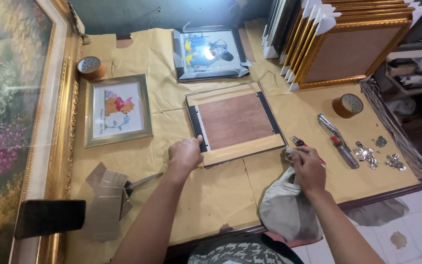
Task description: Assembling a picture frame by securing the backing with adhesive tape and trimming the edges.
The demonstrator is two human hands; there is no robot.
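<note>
A picture frame (235, 122) lies face down on the paper-covered table (221, 195), its brown wooden backing up. My left hand (185, 154) presses on the frame's near left corner, fingers curled. My right hand (308, 168) rests just right of the frame and grips a grey cloth (286, 208) that hangs over the table's front edge. A red-handled cutter (301, 143) lies beside that hand.
A silver-framed flower picture (118, 110) lies left, a black-framed picture (210, 54) behind. Tape rolls (91, 67) (348, 105), a stapler tool (338, 142) and metal clips (367, 155) sit around. Gold frames (348, 44) lean at back right; a large painting (10, 122) stands left.
</note>
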